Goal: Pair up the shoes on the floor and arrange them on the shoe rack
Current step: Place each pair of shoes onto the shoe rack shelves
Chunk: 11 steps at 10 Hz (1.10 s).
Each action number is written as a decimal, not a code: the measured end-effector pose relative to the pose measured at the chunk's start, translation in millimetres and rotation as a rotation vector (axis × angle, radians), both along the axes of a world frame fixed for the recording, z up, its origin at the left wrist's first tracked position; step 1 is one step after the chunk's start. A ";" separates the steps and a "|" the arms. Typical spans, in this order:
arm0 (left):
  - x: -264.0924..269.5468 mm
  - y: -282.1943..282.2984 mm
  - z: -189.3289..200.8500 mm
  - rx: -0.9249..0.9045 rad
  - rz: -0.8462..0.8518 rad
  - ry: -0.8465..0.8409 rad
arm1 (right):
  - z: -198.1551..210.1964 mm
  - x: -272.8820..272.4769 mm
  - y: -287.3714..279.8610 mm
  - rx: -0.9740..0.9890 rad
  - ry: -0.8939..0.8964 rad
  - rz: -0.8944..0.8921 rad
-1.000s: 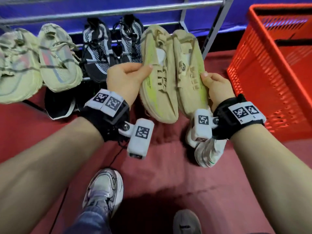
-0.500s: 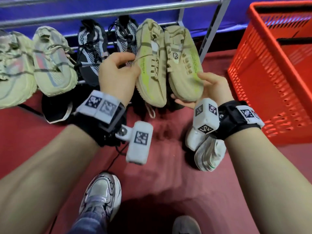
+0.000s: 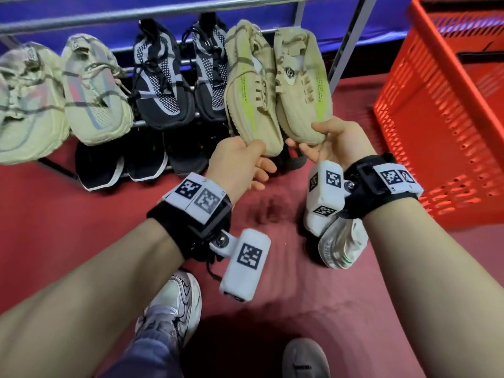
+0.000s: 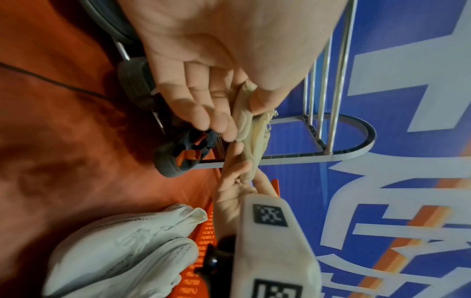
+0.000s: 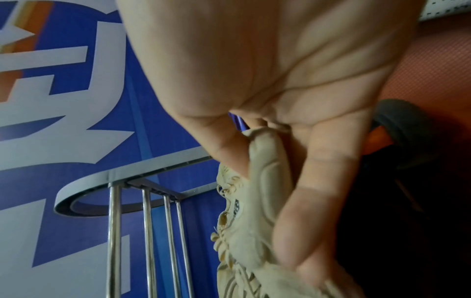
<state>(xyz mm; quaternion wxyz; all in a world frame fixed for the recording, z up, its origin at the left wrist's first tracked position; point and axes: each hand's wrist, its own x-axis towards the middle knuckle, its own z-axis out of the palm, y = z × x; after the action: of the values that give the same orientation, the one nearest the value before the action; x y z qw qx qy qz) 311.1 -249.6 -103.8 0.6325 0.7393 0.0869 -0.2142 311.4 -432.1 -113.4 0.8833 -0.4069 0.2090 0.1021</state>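
Two beige knit shoes with neon-yellow stripes lie side by side at the right end of the shoe rack (image 3: 351, 45), toes toward me. My left hand (image 3: 259, 156) pinches the toe of the left beige shoe (image 3: 251, 88), thumb on top and fingers under the sole. My right hand (image 3: 313, 140) grips the toe of the right beige shoe (image 3: 300, 83) the same way. In the left wrist view the thumb and fingers clamp the left shoe's toe (image 4: 244, 121). In the right wrist view the fingers wrap under the right shoe's sole (image 5: 265, 181).
On the same tier stand a black-and-grey pair (image 3: 177, 77) and a pale green pair (image 3: 54, 99). Dark shoes (image 3: 122, 165) sit below them. Two white shoes (image 3: 341, 241) lie on the red floor under my right wrist. A red basket (image 3: 450, 105) stands at the right.
Both beige shoes have moved away from me and further onto the rack. My hands have slid from the shoes' sides down to their toes.
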 end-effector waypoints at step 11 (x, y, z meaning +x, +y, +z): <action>-188.2 66.8 -134.5 0.865 -1.745 0.106 | -122.0 -164.7 104.7 -1.291 0.255 1.795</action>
<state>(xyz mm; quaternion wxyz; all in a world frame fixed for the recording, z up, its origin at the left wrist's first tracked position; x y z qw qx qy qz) 122.9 -182.7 -238.3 -0.0792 0.7018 -0.3917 -0.5897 146.7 -327.3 -235.4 0.0835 -0.7802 -0.0581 0.6173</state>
